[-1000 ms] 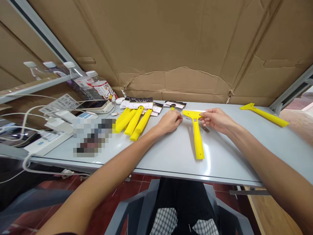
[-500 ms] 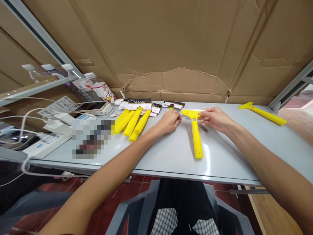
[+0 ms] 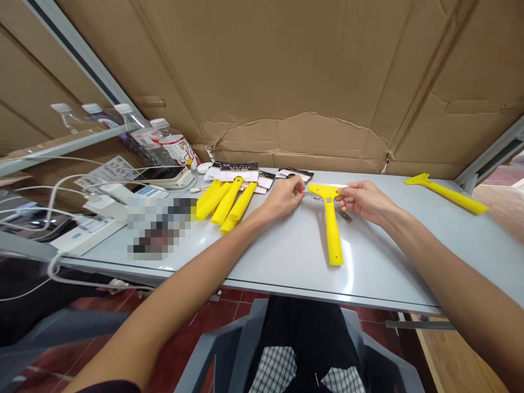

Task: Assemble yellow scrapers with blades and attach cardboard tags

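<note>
yellow plastic scraper (image 3: pixel 331 229): light, stiff, take by handle | place: on table (image 3: pixel 266 262), near far edge | right hand (image 3: pixel 363 202): fingers pinching scraper head | left hand (image 3: pixel 281 200): fingertips closed beside thin metal strip (image 3: pixel 314 199), hold unclear

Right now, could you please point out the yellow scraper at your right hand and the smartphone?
Yellow scraper (image 3: pixel 331 232): head view, on its handle.
Smartphone (image 3: pixel 160 174): head view, on its screen.
</note>
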Demonstrator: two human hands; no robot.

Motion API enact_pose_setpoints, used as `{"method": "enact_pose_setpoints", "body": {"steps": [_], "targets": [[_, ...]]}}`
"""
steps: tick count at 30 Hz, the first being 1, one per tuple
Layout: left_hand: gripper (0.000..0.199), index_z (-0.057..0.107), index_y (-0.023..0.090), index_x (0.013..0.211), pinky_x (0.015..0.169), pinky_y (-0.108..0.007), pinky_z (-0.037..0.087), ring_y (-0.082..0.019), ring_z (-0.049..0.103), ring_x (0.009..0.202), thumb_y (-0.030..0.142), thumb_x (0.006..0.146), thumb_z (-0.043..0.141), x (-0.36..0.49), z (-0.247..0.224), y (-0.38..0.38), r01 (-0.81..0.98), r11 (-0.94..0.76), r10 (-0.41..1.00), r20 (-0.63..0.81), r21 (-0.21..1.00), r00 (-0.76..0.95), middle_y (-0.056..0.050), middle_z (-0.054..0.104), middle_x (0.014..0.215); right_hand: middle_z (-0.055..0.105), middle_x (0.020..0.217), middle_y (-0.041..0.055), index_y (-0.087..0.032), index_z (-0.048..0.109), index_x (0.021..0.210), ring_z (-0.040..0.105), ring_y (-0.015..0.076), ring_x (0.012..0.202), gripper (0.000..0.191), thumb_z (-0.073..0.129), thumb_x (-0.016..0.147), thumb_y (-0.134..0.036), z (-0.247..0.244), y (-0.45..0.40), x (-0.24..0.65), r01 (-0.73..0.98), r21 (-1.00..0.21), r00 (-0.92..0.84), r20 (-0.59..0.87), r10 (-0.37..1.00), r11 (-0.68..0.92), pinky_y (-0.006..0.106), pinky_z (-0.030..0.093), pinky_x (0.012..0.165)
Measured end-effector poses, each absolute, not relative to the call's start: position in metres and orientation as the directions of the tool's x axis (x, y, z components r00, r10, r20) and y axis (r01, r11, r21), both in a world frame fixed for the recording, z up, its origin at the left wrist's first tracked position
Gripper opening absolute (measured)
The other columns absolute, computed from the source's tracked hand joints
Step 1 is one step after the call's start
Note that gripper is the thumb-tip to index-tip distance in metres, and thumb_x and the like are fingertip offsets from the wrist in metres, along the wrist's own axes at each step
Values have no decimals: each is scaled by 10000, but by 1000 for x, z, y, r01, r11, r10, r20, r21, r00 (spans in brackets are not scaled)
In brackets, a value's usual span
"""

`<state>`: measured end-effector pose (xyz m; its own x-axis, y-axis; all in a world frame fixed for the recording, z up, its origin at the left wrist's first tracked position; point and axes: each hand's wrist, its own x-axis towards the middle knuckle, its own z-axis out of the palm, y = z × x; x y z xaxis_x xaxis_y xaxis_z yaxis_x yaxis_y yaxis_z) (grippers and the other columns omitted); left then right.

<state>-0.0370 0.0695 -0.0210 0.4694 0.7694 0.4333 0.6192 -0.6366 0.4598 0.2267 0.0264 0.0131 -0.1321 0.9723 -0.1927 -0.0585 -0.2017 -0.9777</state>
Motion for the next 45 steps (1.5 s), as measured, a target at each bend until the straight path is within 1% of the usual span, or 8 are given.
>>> {"method": "enact_pose_setpoints", "body": {"steps": [5, 9, 14, 22, 29, 36, 41, 45], "targets": [[125, 606, 222, 826, 746, -328, 494, -189, 724, 836, 196, 860, 723, -39, -5, 73, 476, -555, 816, 558, 682, 151, -19, 768, 869, 736, 828, 150, -56, 755, 879, 647, 114, 603, 129, 673, 977, -65, 13, 25, 226, -56, -979, -149, -187, 971, -197, 228, 612, 579], [193, 587, 217, 815, 731, -323, 483, -179, 733, 824, 243, 846, 776, -33, 0, 66, 360, -546, 835, 528, 757, 156, -26, 787, 875, 744, 841, 156, -61, 747, 867, 665, 123, 622, 133, 673, 978, -67, 14, 23, 224, -45, -978, -146, -193, 970, -201, 228, 611, 579], [148, 618, 216, 829, 774, -332, 492, -165, 714, 820, 211, 866, 762, -28, 1, 52, 396, -628, 776, 577, 670, 254, -13, 784, 883, 741, 803, 142, -90, 706, 790, 661, 119, 599, 197, 665, 980, -54, 16, 20, 218, -41, -976, -138, -206, 969, -214, 224, 602, 572], [104, 638, 220, 873, 828, -337, 551, -178, 729, 869, 223, 896, 740, -26, 3, 44, 424, -720, 689, 638, 549, 343, -11, 781, 901, 749, 787, 137, -91, 724, 808, 679, 125, 622, 150, 732, 957, -73, 16, 19, 218, -38, -975, -145, -210, 967, -218, 219, 604, 593], [65, 670, 220, 888, 831, -343, 542, -185, 710, 858, 193, 913, 723, -26, 1, 45, 468, -765, 633, 651, 442, 419, -17, 769, 899, 748, 794, 143, -90, 708, 789, 666, 117, 597, 206, 667, 988, -57, 17, 18, 218, -36, -977, -151, -204, 967, -211, 220, 593, 583], [44, 694, 217, 895, 852, -346, 537, -189, 705, 878, 186, 910, 722, -27, 2, 47, 483, -772, 620, 660, 414, 424, -15, 777, 907, 745, 768, 132, -89, 716, 794, 668, 115, 601, 197, 679, 983, -47, 18, 19, 217, -32, -975, -134, -214, 967, -221, 211, 599, 589], [70, 734, 217, 961, 927, -382, 549, -206, 721, 964, 193, 919, 683, -28, 4, 48, 495, -735, 657, 664, 462, 357, -38, 808, 1012, 755, 797, 143, -77, 741, 827, 681, 122, 609, 159, 694, 978, -57, 17, 21, 221, -39, -977, -132, -202, 970, -209, 220, 606, 587], [251, 803, 235, 1032, 1057, -457, 519, -243, 686, 1139, 118, 891, 631, -29, 2, 49, 504, -788, 588, 675, 354, 446, -70, 781, 1252, 754, 801, 143, -72, 753, 846, 676, 122, 610, 165, 669, 988, -57, 17, 22, 222, -45, -978, -139, -194, 971, -202, 223, 604, 581]]}}
